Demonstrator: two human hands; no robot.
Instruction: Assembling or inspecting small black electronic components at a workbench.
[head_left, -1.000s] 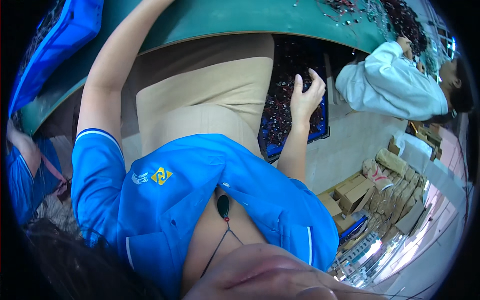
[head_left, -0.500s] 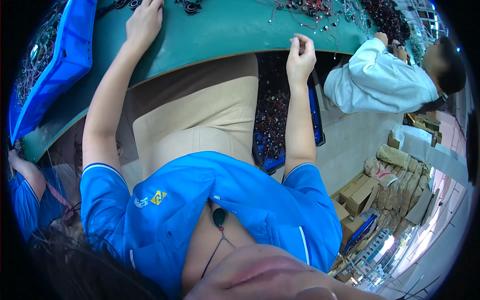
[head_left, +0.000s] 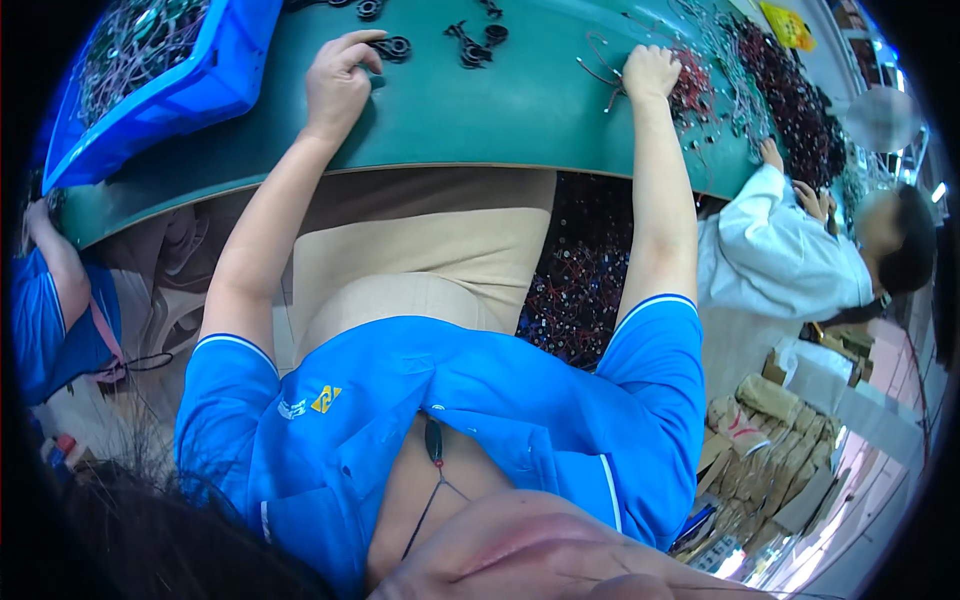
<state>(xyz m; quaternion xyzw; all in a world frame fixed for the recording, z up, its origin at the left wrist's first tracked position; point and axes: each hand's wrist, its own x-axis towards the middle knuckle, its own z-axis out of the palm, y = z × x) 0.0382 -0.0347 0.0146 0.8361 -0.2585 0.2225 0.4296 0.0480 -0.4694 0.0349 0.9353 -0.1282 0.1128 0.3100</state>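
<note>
My left hand is over the green tabletop at the upper left. Its thumb and index finger close around the end of a small black part with rings. Farther right, my right hand has its fingers curled down at the left side of a heap of red wires with small connectors. Thin red and white wire leads stick out to the left of those fingers. The fingertips themselves are hidden. Between my hands, more black ringed parts lie on the table.
A blue bin full of wires stands at the left on the green table. Dark wire piles cover the far right. Beneath the table edge are more wired pieces. A person in a pale top works at the right; a blue sleeve shows left.
The right hand has gone from the table's near edge forward to the red wires. My left hand's fingers now meet a black part. The whole view has shifted, showing more tabletop.
</note>
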